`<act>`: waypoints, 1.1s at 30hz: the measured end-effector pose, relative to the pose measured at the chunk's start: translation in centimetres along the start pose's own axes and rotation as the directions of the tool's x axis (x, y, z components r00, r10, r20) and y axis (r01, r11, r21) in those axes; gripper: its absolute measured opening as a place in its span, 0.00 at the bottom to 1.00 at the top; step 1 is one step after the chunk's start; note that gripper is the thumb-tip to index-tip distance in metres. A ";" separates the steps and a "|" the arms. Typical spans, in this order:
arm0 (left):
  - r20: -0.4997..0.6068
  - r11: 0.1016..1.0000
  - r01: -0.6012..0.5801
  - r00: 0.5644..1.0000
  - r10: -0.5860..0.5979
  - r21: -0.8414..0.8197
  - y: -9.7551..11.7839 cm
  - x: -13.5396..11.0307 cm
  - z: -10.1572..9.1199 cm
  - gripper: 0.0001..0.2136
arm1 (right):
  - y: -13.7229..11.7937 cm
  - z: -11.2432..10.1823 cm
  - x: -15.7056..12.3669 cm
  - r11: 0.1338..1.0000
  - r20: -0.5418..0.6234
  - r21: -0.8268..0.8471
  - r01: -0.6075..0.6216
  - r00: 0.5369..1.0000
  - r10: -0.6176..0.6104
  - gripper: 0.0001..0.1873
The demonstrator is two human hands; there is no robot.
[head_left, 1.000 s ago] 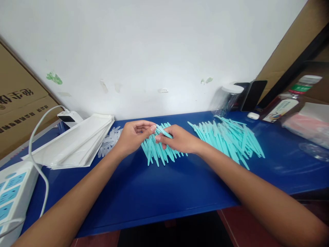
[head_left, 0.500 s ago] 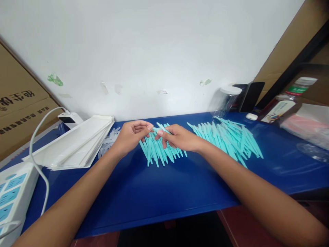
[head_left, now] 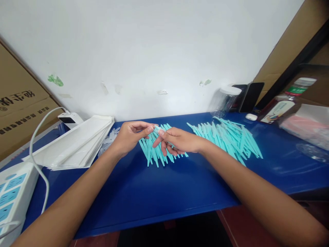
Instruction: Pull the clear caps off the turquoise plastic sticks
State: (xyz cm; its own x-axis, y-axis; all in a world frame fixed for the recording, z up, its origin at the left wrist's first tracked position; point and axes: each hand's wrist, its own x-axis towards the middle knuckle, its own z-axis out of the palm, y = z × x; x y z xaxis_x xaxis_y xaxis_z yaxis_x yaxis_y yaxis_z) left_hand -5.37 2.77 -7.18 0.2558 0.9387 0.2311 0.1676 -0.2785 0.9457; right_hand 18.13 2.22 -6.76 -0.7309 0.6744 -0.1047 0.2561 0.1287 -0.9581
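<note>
Above the middle pile, a slim turquoise plastic stick (head_left: 156,130), shaped like an eyebrow razor, spans my two hands. My left hand (head_left: 132,135) pinches its left end between thumb and fingertips; a small clear piece may be there too, but I cannot make it out. With thumb and index finger my right hand (head_left: 177,139) grips the other end, its remaining fingers hanging lower. Underneath lies a pile of turquoise sticks (head_left: 155,156), partly hidden by the hands. Small translucent plastic caps (head_left: 110,137) sit left of my left hand.
A second turquoise pile (head_left: 226,139) lies to the right on the blue table (head_left: 154,195). White plastic sleeves (head_left: 77,144), a power strip (head_left: 15,192) and a white cable (head_left: 33,140) are at left. A clear jar (head_left: 226,101), phone (head_left: 253,97) and bottle (head_left: 285,101) stand at right.
My hands have drawn closer together around the stick, and less of it shows. The lower fingers of my right hand have uncurled downward over the pile.
</note>
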 end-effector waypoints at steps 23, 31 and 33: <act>-0.338 0.999 0.043 0.940 -0.047 -0.019 -0.4 0.5 0.0 0.22 | 0.6 0.8 0.9 0.989 -0.402 -0.107 0.099 0.906 -0.135 0.15; -0.312 0.998 0.063 0.948 -0.070 -0.032 -0.4 0.3 0.1 0.24 | 0.9 1.1 1.4 0.981 -0.451 -0.087 0.171 0.871 -0.192 0.12; -0.282 0.996 0.073 0.956 -0.082 -0.042 -0.4 0.3 0.1 0.24 | 0.9 1.1 1.3 0.981 -0.449 -0.101 0.165 0.873 -0.193 0.13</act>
State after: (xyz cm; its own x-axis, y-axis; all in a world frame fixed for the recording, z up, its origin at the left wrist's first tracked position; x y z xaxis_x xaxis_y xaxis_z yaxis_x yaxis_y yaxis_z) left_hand -5.23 3.14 -7.53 -0.0375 0.9774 0.2082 0.1457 -0.2007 0.9688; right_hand 16.70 2.42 -8.09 -0.4032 0.8899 0.2133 0.1947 0.3112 -0.9302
